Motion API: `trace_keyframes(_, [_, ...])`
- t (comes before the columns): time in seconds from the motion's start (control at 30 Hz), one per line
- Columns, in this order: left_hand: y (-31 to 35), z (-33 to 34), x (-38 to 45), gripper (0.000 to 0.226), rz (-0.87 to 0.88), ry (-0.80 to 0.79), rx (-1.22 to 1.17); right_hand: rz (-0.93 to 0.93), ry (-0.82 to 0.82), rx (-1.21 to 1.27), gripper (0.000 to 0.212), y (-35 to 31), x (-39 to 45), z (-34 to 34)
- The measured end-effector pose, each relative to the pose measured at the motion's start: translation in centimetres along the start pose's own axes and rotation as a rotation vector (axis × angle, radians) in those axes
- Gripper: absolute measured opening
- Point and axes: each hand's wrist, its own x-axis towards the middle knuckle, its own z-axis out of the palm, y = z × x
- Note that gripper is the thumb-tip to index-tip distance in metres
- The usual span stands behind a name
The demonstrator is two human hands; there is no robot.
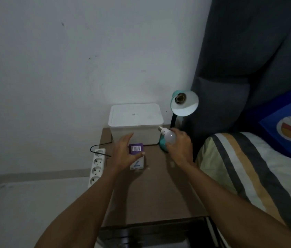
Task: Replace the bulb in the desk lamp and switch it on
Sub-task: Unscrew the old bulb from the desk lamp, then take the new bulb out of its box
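Brown bedside table with white lidded box, bulb carton, teal lamp base.

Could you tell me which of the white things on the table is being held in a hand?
The bulb, gripped by the right hand. The storage box and power strip are untouched.
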Motion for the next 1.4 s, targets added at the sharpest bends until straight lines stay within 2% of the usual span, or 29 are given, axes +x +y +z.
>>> trace_keyframes(0.13, [-1.5,1.5,-1.3,0.101,-0.088,-0.047,-0.118,0.107,-0.108,-0.015,0.050,1.2,-1.2,2.5])
trace_keyframes(0.3, [-3.3,3.2,-1.9,0.096,-0.154,-0.048,-0.235,0.118,-0.146,-0.101,0.043,2.8,-1.6,5.4])
trace_keyframes(0.6, [-4.4,4.2,-1.9,0.097,-0.125,-0.031,-0.227,0.195,-0.174,-0.124,0.035,4.1,-0.9,9.3])
trace_keyframes(0.83, [-4.8,4.3,-1.8,0.098,-0.109,-0.024,-0.233,0.211,-0.213,-0.120,0.046,4.2,-0.2,9.5])
trace_keyframes(0.9, [-4.8,4.2,-1.8,0.099,-0.105,-0.012,-0.241,0.158,-0.199,-0.036,0.052,3.4,0.5,8.9])
trace_keyframes(1.0, [-4.9,4.3,-1.7,0.100,-0.086,0.001,-0.245,-0.088,-0.197,0.064,0.048,1.4,1.5,7.8])
trace_keyframes(1.1, [-5.1,4.3,-1.7,0.102,-0.102,-0.007,-0.270,-0.352,-0.358,0.006,0.039,-0.6,2.1,7.5])
trace_keyframes(1.17, [-5.3,4.5,-1.7,0.102,-0.088,-0.002,-0.259,-0.466,-0.464,-0.091,0.032,-1.4,2.3,7.7])
trace_keyframes(1.23, [-5.3,4.6,-1.7,0.102,-0.093,0.009,-0.269,-0.539,-0.523,-0.184,0.029,-1.7,2.3,8.0])
trace_keyframes(1.4, [-5.3,4.7,-1.7,0.101,-0.098,0.006,-0.292,-0.628,-0.553,-0.252,0.034,-1.8,2.7,7.8])
